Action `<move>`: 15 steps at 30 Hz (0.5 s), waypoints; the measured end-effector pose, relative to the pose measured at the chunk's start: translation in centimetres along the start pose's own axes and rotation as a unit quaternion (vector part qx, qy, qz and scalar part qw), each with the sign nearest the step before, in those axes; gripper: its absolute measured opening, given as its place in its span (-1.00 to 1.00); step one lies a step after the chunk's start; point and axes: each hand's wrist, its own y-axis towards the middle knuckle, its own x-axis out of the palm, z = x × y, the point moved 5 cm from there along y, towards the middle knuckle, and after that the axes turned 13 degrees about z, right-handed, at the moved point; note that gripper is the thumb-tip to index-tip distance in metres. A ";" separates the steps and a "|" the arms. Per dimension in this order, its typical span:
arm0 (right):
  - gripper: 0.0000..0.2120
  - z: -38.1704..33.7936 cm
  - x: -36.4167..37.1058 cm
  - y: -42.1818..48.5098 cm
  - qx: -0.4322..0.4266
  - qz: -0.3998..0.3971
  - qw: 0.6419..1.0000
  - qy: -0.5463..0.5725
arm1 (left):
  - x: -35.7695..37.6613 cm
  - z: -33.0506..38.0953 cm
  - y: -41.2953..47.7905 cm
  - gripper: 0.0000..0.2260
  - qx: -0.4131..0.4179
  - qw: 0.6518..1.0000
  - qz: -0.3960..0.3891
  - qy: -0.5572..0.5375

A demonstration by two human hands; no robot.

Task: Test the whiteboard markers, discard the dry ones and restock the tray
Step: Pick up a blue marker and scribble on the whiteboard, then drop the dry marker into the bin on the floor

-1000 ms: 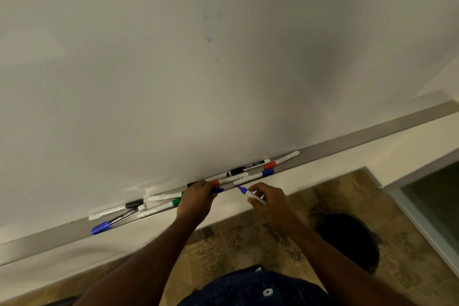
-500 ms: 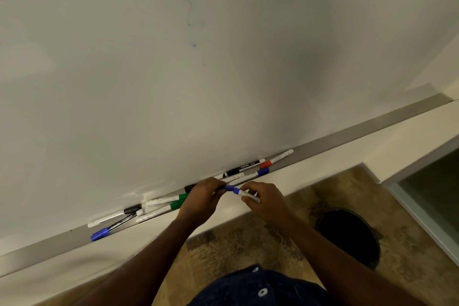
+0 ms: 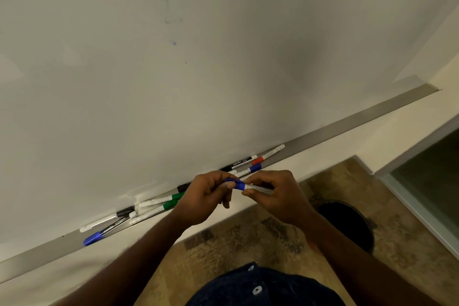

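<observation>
**At the whiteboard tray: blue marker held at cap and barrel**

In front of the tray [image 3: 372,125], just below its front edge, the blue marker [image 3: 244,186] lies roughly level between both hands. The left hand [image 3: 206,196] pinches its blue cap end with curled fingers. The right hand [image 3: 278,194] is closed round the pale barrel. Cap sits on the barrel; whether it is going on or coming off, cannot tell.

Handling, as judged: light, stiff plastic, smooth and a little slippery. It should take a firm pinch without harm. Best hold is as here, one hand mid-barrel and the other on the cap, pulling or pushing straight along the axis. The felt tip is the only delicate part.

Around:
- Whiteboard [image 3: 223,69] above, with a faint blue scribble [image 3: 166,8], thin and broken.
- In the tray to the right: a black marker [image 3: 241,163], a red-capped marker [image 3: 269,154] and a blue-capped marker [image 3: 249,170].
- To the left: two green-capped markers [image 3: 165,202], a black-capped marker [image 3: 106,218] and a dark pen with a blue end [image 3: 93,238], overlapping in a loose heap.
- Black bin [image 3: 347,226] on the floor, below the right forearm.

Nothing stands between hands and board, or hands and bin. The crowded left heap could roll if the tray is nudged.
</observation>
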 end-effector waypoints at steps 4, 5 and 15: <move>-0.79 0.0 -0.8 0.0 0.008 0.016 1.000 0.005 | 0.5 0.9 0.4 -0.85 -0.003 1.000 -0.014 -0.002; -0.79 0.0 -0.9 0.1 0.012 0.015 1.000 0.004 | 0.5 0.9 0.6 -0.85 -0.004 1.000 -0.016 -0.002; -0.76 2.0 -1.8 -0.4 0.028 0.035 0.998 -0.038 | 3.0 0.2 2.4 -0.82 0.001 1.000 -0.026 0.011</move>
